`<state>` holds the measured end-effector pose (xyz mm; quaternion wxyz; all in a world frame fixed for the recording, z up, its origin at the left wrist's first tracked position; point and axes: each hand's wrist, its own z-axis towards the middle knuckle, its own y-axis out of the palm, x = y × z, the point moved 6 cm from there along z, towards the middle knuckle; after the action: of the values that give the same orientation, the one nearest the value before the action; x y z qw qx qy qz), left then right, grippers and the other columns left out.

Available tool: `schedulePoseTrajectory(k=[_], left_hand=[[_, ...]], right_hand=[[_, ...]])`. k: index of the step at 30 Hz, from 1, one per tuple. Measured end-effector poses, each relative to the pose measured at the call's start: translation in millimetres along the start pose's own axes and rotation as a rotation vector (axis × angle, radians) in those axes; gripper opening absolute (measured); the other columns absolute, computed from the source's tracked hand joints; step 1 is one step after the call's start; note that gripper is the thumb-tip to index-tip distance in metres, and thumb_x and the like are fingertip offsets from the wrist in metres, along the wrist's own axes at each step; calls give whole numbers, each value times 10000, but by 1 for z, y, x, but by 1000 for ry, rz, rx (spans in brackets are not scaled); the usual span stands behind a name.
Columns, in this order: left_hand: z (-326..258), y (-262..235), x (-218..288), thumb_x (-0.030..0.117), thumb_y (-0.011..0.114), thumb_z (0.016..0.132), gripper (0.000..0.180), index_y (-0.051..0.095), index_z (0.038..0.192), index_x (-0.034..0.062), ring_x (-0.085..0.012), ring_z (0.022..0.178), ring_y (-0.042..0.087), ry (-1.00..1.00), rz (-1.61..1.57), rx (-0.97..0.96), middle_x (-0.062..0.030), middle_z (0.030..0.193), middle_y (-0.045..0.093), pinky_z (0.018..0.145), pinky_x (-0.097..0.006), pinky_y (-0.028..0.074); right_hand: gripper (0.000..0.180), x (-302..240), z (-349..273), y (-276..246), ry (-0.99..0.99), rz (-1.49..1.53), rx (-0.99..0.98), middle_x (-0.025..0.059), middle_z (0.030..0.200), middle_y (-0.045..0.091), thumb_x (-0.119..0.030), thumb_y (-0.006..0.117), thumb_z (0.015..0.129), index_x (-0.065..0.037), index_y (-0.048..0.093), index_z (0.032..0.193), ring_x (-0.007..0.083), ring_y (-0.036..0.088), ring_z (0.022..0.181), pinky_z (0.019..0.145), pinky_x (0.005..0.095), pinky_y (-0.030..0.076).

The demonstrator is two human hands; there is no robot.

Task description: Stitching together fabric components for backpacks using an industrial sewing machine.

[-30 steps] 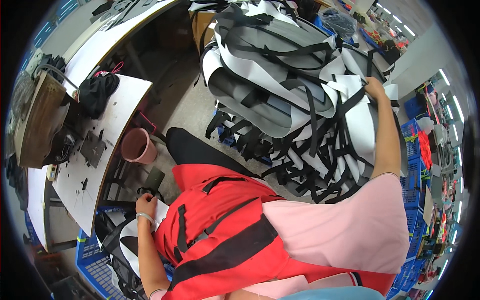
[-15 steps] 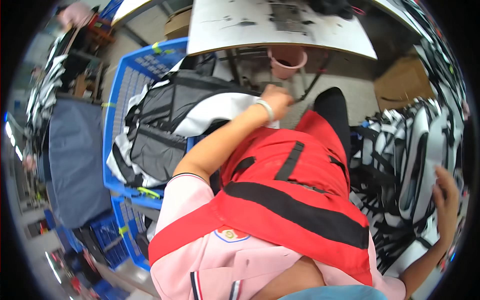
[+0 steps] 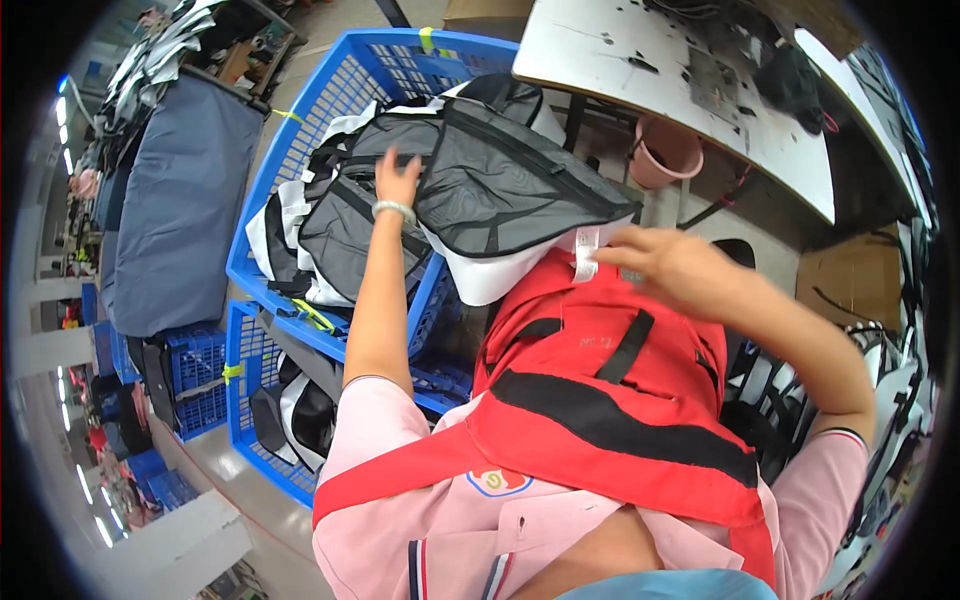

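My left hand (image 3: 397, 178) rests with fingers spread on a grey and white bag piece (image 3: 480, 190) that lies on top of a pile in a blue plastic crate (image 3: 330, 110). A bracelet circles that wrist. My right hand (image 3: 672, 265) hovers over the top edge of a red and black bag piece (image 3: 610, 390) draped on my lap, close to a small white label (image 3: 585, 255) at the grey piece's edge. Whether its fingers pinch anything I cannot tell.
A white work table (image 3: 640, 60) with dark parts stands ahead, a pink bucket (image 3: 668, 152) beneath it. A second blue crate (image 3: 262, 400) holding bag pieces sits lower left. A dark grey cloth cart (image 3: 175, 210) stands further left. Black and white bags (image 3: 900, 380) are stacked at right.
My view has swung left from the bag stack to the blue crates. My left hand reached forward onto the grey piece. My right hand came in from the stack to the red piece.
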<state>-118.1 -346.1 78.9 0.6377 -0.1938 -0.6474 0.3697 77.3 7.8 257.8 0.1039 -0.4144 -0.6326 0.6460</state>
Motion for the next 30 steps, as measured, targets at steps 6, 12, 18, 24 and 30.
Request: schedulePoseTrajectory(k=[6,12,18,24,30], left_hand=[[-59,73,-132,324,638,873,374,583,1024,-14,-214,760,636,-687,-1002,-412,-106,897,646,625,-347,529],[-78,38,-9,114,596,826,151,613,907,-12,-247,862,671,-528,-1461,-694,-113,883,671,811,-389,552],[-188,85,163,61,567,813,289,559,1076,-58,-192,794,642,14,-737,-944,-82,887,656,727,-357,552],[-254,111,233,159,566,837,268,567,975,-71,-232,823,622,305,-702,-1027,-191,879,633,763,-370,485],[-242,79,204,181,557,907,248,624,1042,-15,-192,868,623,556,-624,-1231,-119,946,665,801,-315,488]], right_hand=[[742,-12,62,57,-29,159,150,153,1296,472,-104,649,780,-220,319,1434,333,609,963,797,401,518],[507,81,35,50,288,163,-14,157,1239,537,48,499,756,-98,563,1237,339,586,1047,891,396,486],[299,113,24,-21,445,498,338,178,1126,633,-124,559,880,-20,628,1152,330,598,1019,902,335,451],[726,99,99,29,423,144,282,235,1378,442,-386,669,813,6,410,1366,361,435,1273,1055,378,352],[882,155,96,92,669,1083,64,185,1373,447,-381,696,752,35,309,1427,215,486,1181,963,335,406]])
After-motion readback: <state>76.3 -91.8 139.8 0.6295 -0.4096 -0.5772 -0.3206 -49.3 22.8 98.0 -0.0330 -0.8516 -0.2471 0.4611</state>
